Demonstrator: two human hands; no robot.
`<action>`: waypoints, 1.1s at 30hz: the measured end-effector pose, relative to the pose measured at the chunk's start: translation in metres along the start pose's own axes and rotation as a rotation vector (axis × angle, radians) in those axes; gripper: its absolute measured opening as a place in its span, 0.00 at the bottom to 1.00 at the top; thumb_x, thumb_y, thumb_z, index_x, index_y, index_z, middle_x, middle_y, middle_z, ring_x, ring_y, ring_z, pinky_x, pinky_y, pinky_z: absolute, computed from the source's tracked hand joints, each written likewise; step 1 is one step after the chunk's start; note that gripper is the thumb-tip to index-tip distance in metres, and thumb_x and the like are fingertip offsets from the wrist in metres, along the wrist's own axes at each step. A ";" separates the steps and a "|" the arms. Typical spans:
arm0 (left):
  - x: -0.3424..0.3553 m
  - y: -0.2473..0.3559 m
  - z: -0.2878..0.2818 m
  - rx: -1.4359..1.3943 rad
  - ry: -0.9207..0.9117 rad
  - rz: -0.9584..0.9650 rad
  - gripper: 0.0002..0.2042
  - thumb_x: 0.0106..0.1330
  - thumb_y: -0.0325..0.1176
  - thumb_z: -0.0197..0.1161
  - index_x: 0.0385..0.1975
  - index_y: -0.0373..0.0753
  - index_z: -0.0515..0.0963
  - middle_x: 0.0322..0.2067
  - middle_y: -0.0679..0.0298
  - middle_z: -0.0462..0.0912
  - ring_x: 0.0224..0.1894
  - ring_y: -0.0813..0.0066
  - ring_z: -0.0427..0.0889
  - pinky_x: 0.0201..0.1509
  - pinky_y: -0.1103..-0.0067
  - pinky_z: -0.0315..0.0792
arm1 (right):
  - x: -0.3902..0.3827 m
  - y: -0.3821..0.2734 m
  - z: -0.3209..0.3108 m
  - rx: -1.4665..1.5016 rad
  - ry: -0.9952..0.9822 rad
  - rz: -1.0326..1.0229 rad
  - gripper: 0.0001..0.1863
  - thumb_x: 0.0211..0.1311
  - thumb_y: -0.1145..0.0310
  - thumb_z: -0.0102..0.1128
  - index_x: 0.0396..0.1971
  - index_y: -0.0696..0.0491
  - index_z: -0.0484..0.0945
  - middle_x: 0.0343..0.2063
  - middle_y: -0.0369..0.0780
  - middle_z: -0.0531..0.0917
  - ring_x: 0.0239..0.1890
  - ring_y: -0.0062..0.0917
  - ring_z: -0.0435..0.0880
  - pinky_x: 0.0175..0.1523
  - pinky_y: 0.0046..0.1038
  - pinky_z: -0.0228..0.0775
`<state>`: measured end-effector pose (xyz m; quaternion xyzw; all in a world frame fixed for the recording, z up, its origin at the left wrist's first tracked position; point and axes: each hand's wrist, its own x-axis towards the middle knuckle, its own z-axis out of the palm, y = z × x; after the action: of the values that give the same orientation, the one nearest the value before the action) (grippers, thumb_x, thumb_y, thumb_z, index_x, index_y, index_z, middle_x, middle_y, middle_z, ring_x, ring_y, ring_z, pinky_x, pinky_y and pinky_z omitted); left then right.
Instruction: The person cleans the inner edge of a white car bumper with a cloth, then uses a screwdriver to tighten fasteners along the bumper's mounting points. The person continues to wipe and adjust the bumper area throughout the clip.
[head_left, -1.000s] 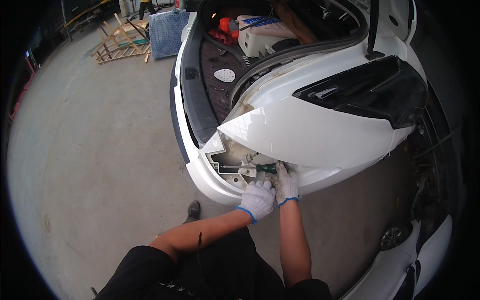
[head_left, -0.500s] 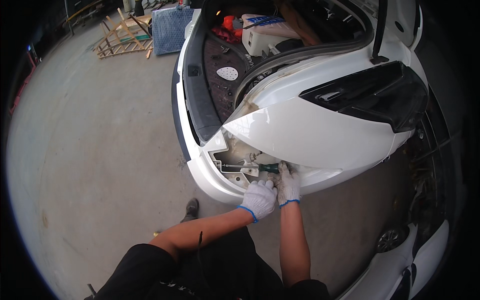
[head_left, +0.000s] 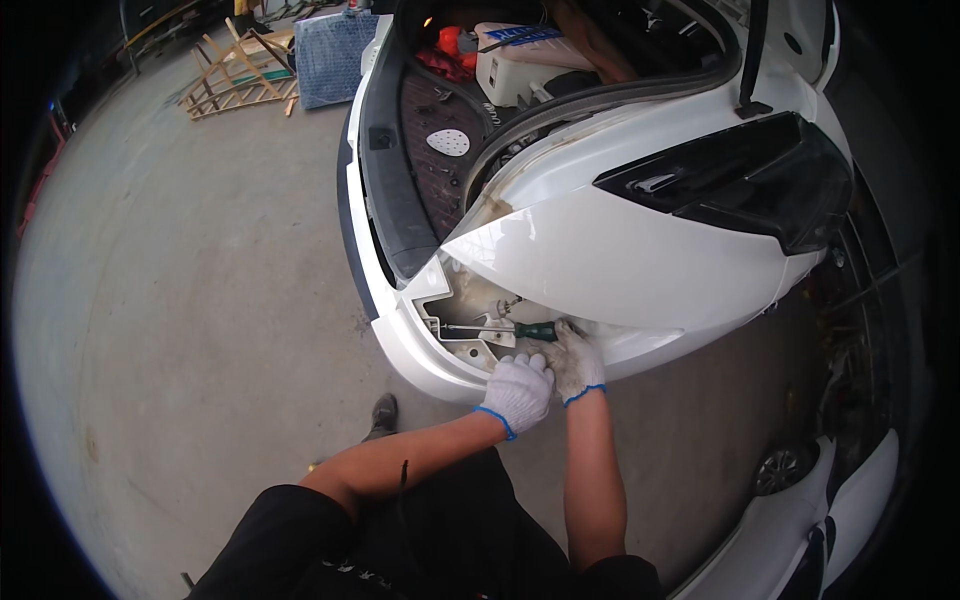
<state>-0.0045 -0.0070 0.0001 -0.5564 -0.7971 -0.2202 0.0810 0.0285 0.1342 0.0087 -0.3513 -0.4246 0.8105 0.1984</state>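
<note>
One screwdriver (head_left: 535, 331), green-handled, lies crosswise in the open rear corner of the white car (head_left: 620, 255), shaft pointing left toward the bumper (head_left: 402, 352)! Right hand (head_left: 575, 366) on it now, gloved fingers clamped at the handle's end. Just beside, the left hand (head_left: 518, 393) rests at the bumper's edge, fingers curled together; whether they grip anything, I can't tell!
</note>
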 end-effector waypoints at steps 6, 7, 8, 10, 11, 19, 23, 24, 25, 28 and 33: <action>-0.001 0.001 0.001 -0.010 0.010 0.005 0.08 0.58 0.36 0.60 0.30 0.40 0.79 0.31 0.58 0.77 0.34 0.59 0.79 0.35 0.63 0.70 | 0.001 0.001 0.007 -0.046 0.061 -0.044 0.18 0.75 0.68 0.57 0.55 0.64 0.70 0.44 0.50 0.80 0.38 0.45 0.87 0.42 0.42 0.86; -0.001 0.001 0.001 -0.007 0.011 0.002 0.08 0.58 0.36 0.60 0.30 0.40 0.79 0.31 0.58 0.77 0.35 0.59 0.79 0.35 0.63 0.70 | 0.002 0.002 0.007 -0.029 0.061 -0.046 0.18 0.75 0.68 0.57 0.55 0.64 0.70 0.44 0.50 0.80 0.38 0.45 0.87 0.41 0.41 0.85; -0.001 0.002 0.001 -0.004 0.012 -0.001 0.08 0.58 0.36 0.60 0.30 0.40 0.79 0.31 0.58 0.77 0.35 0.59 0.79 0.35 0.63 0.69 | 0.005 0.003 0.005 -0.012 0.061 -0.049 0.17 0.74 0.68 0.57 0.54 0.64 0.71 0.44 0.49 0.80 0.37 0.44 0.87 0.40 0.40 0.85; -0.001 0.000 0.001 -0.022 -0.003 0.006 0.08 0.58 0.37 0.60 0.30 0.40 0.79 0.31 0.58 0.77 0.35 0.58 0.79 0.35 0.64 0.69 | 0.007 0.002 0.004 0.029 0.047 -0.024 0.18 0.74 0.69 0.58 0.56 0.62 0.70 0.46 0.48 0.80 0.39 0.42 0.85 0.41 0.39 0.85; -0.001 -0.001 0.001 -0.032 -0.011 0.010 0.08 0.58 0.37 0.60 0.30 0.40 0.79 0.31 0.58 0.77 0.35 0.58 0.79 0.35 0.64 0.69 | 0.007 -0.001 0.004 0.050 0.033 0.004 0.19 0.73 0.70 0.58 0.59 0.61 0.70 0.48 0.47 0.79 0.41 0.40 0.85 0.42 0.40 0.84; 0.002 0.002 0.005 0.015 -0.051 -0.015 0.07 0.59 0.36 0.60 0.31 0.40 0.80 0.33 0.58 0.77 0.36 0.59 0.79 0.36 0.64 0.69 | 0.018 0.004 0.011 -0.168 0.170 -0.044 0.26 0.68 0.65 0.65 0.61 0.58 0.70 0.50 0.44 0.79 0.45 0.33 0.82 0.37 0.38 0.83; 0.001 -0.001 0.006 -0.001 -0.133 -0.052 0.09 0.60 0.36 0.59 0.33 0.39 0.81 0.35 0.57 0.78 0.38 0.59 0.80 0.38 0.64 0.69 | 0.017 0.007 0.021 -0.164 0.207 -0.081 0.27 0.67 0.65 0.66 0.62 0.58 0.70 0.50 0.43 0.79 0.47 0.31 0.81 0.35 0.34 0.81; 0.001 -0.001 0.007 -0.007 -0.134 -0.051 0.09 0.60 0.36 0.59 0.34 0.38 0.81 0.35 0.57 0.78 0.38 0.58 0.80 0.39 0.64 0.69 | 0.012 0.007 0.026 -0.124 0.210 -0.111 0.27 0.67 0.66 0.66 0.62 0.58 0.70 0.50 0.43 0.79 0.47 0.31 0.81 0.34 0.33 0.80; 0.001 -0.001 0.007 -0.012 -0.135 -0.051 0.10 0.60 0.35 0.59 0.35 0.37 0.81 0.35 0.56 0.78 0.39 0.58 0.80 0.39 0.64 0.70 | 0.011 0.007 0.023 -0.118 0.186 -0.092 0.28 0.67 0.67 0.66 0.63 0.59 0.70 0.51 0.43 0.79 0.49 0.31 0.80 0.38 0.32 0.80; 0.003 0.000 0.006 -0.036 -0.143 -0.048 0.12 0.60 0.35 0.59 0.37 0.35 0.82 0.36 0.55 0.79 0.39 0.58 0.80 0.39 0.64 0.70 | 0.017 0.012 0.008 -0.152 0.177 -0.100 0.29 0.67 0.68 0.65 0.65 0.61 0.68 0.54 0.45 0.78 0.53 0.32 0.79 0.48 0.30 0.77; 0.005 0.001 0.001 -0.051 -0.155 -0.049 0.11 0.59 0.35 0.59 0.35 0.35 0.81 0.35 0.55 0.78 0.38 0.57 0.79 0.39 0.64 0.69 | 0.025 0.017 0.008 -0.392 0.243 -0.301 0.29 0.68 0.72 0.62 0.66 0.64 0.66 0.59 0.49 0.77 0.59 0.33 0.76 0.65 0.33 0.67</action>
<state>-0.0057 -0.0020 0.0011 -0.5538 -0.8086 -0.1987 -0.0006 0.0053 0.1358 -0.0125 -0.4106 -0.5939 0.6262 0.2942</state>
